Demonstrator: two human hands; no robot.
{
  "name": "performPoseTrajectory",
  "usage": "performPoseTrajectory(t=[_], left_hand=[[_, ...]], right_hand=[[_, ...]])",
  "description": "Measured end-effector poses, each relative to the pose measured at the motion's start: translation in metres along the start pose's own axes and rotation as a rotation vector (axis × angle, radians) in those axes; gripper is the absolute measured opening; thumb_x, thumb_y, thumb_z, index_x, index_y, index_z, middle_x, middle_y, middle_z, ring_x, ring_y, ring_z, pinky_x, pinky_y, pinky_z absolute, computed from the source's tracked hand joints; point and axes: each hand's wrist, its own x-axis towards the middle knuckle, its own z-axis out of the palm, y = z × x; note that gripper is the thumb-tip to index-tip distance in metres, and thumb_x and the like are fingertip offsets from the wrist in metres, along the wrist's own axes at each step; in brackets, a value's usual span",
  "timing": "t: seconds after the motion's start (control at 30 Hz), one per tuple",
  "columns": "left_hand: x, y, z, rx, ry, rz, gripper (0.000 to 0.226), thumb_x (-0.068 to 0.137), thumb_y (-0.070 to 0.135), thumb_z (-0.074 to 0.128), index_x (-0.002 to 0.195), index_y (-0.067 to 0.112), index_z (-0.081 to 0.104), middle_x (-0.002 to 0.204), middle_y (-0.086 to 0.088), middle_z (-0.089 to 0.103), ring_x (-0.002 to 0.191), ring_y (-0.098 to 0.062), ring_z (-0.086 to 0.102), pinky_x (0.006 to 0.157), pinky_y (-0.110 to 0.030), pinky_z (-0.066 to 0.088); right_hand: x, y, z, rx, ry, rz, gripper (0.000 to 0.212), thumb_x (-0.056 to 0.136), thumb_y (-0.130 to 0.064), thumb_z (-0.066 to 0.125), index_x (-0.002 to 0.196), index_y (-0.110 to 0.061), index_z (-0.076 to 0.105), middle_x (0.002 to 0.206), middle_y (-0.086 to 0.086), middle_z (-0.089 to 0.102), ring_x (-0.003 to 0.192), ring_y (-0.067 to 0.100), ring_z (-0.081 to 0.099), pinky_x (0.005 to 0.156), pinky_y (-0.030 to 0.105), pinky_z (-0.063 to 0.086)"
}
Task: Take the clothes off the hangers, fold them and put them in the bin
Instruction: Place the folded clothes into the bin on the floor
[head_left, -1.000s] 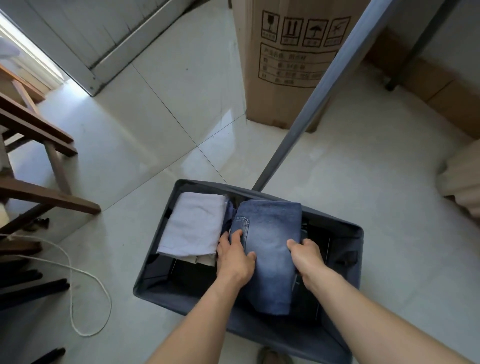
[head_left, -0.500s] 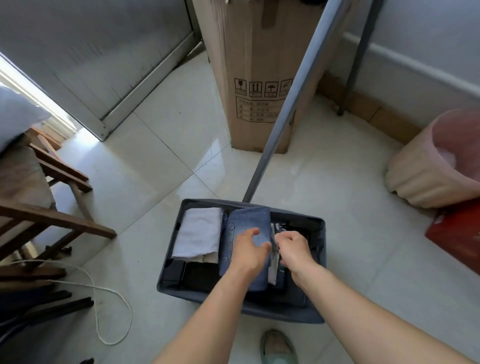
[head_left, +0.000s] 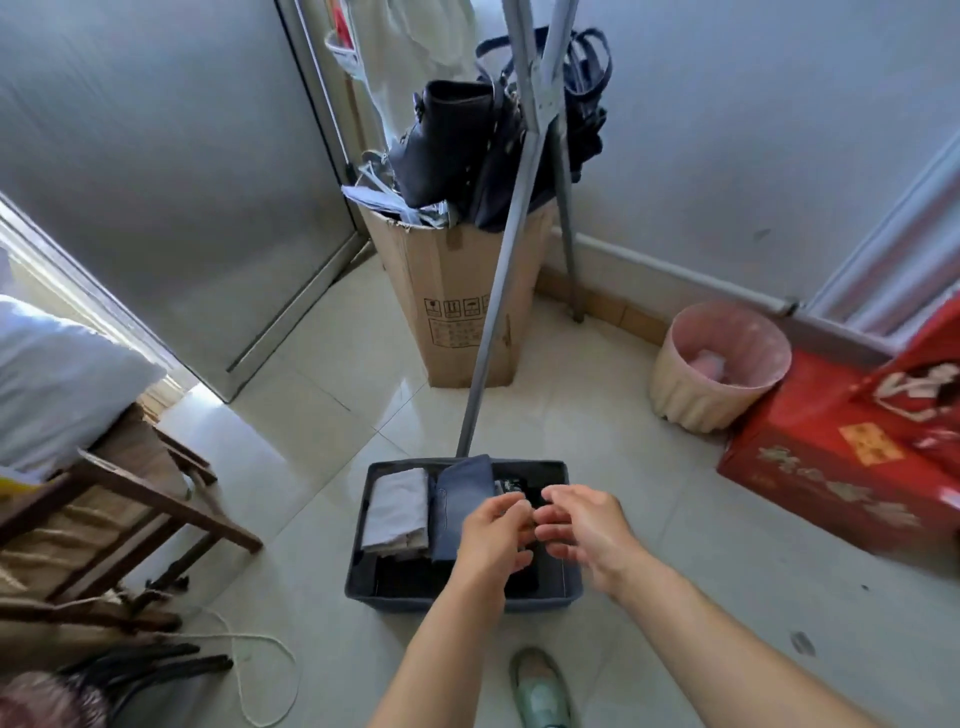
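Closest to us is a foot in a pale green slipper (head_left: 540, 691) on the shiny floor. Just past it, two bare arms reach out over a dark grey cloth bin (head_left: 457, 605). The left hand (head_left: 493, 535) and the right hand (head_left: 582, 525) hang above the bin, close together but not pressed. Their fingers are loose and a bit curled, and they seem to hold nothing, though they look a little blurry. Inside the bin, a folded pair of blue jeans (head_left: 462, 493) lies in the middle. A folded pale grey cloth (head_left: 397, 504) sits right beside it on the left. Something dark lies lower down, and I cannot tell what it is. So at least two things look folded and put away. A long grey metal rack pole (head_left: 493, 322) leans up from behind the bin. Behind it stands a tall brown cardboard box (head_left: 457, 322) with black bags (head_left: 457, 140) on top. Far up, a white piece of clothing (head_left: 410, 41) hangs, so I think there is more to take down and fold.
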Motion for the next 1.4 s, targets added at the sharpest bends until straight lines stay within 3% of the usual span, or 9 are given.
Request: performPoseTrajectory(t=[0.17,0.5,0.73,0.9,1.03,1.13,1.23,1.3,1.4], left_hand=[[-0.095,0.032,0.034,-0.02,-0.1,0.09,0.019,0.097,0.01,0.055,0.114,0.007,0.064,0.083,-0.01,0.068,0.066,-0.017,0.06,0.058,-0.026,0.047],[-0.26,0.061,0.178,0.137,-0.39,0.123,0.011,0.095,0.012,0.057,0.101,0.013,0.065,0.073,-0.004,0.07,0.064,-0.018,0.063,0.063,-0.027,0.047],[-0.357,0.053,0.297,0.285,-0.607,0.25,0.014,0.095,0.021,0.058,0.103,0.016,0.07,0.083,-0.007,0.075,0.078,-0.021,0.069,0.076,-0.034,0.052],[-0.43,0.036,0.382,0.306,-0.758,0.288,0.015,0.095,0.019,0.059,0.099,0.016,0.073,0.093,-0.017,0.075,0.09,-0.036,0.071,0.091,-0.045,0.053],[-0.48,0.023,0.449,0.328,-0.836,0.334,0.015,0.097,0.019,0.058,0.099,0.014,0.072,0.086,-0.011,0.075,0.076,-0.021,0.07,0.069,-0.032,0.055],[-0.516,0.01,0.495,0.339,-0.905,0.365,0.017,0.098,0.017,0.056,0.107,0.008,0.067,0.091,-0.012,0.071,0.076,-0.021,0.065,0.067,-0.031,0.05],[-0.548,-0.006,0.535,0.399,-0.958,0.392,0.015,0.099,0.021,0.054,0.106,0.013,0.065,0.108,-0.012,0.071,0.092,-0.027,0.066,0.077,-0.035,0.053],[-0.565,-0.016,0.557,0.448,-1.0,0.413,0.016,0.099,0.024,0.055,0.107,0.015,0.066,0.107,-0.01,0.072,0.094,-0.026,0.069,0.08,-0.035,0.055],[-0.593,-0.029,0.588,0.53,-1.075,0.446,0.017,0.1,0.028,0.053,0.106,0.018,0.066,0.106,-0.008,0.073,0.09,-0.021,0.07,0.081,-0.034,0.055]], right_hand=[[-0.098,-0.029,-0.046,0.017,0.003,-0.119,0.019,0.099,-0.015,0.047,0.091,-0.009,0.064,0.072,0.006,0.064,0.06,0.017,0.056,0.058,0.026,0.044],[-0.262,-0.06,-0.201,-0.035,0.214,-0.278,0.019,0.098,-0.016,0.048,0.094,-0.008,0.066,0.07,0.005,0.064,0.058,0.015,0.057,0.055,0.024,0.043],[-0.363,-0.064,-0.331,-0.018,0.428,-0.353,0.02,0.099,-0.018,0.048,0.096,-0.012,0.067,0.071,0.004,0.069,0.062,0.015,0.063,0.058,0.027,0.047],[-0.433,-0.057,-0.422,-0.028,0.567,-0.394,0.019,0.098,-0.023,0.052,0.095,-0.017,0.069,0.084,0.005,0.073,0.076,0.017,0.068,0.062,0.027,0.052],[-0.49,-0.056,-0.494,-0.085,0.639,-0.449,0.02,0.099,-0.018,0.05,0.1,-0.008,0.067,0.08,0.008,0.07,0.065,0.015,0.062,0.053,0.019,0.048],[-0.534,-0.051,-0.55,-0.234,0.786,-0.464,0.021,0.099,-0.021,0.05,0.091,-0.011,0.066,0.073,0.004,0.068,0.054,0.011,0.059,0.046,0.017,0.042],[-0.576,-0.046,-0.616,-0.299,1.049,-0.489,0.025,0.096,-0.022,0.048,0.079,-0.011,0.064,0.069,0.007,0.069,0.052,0.014,0.057,0.057,0.033,0.051],[-0.603,-0.049,-0.66,-0.31,1.242,-0.495,0.025,0.091,-0.023,0.047,0.078,-0.011,0.065,0.071,0.01,0.069,0.063,0.025,0.061,0.068,0.044,0.055],[-0.644,-0.063,-0.716,-0.362,1.499,-0.534,0.021,0.092,-0.022,0.047,0.087,-0.016,0.066,0.093,0.006,0.069,0.089,0.033,0.061,0.077,0.041,0.051]])
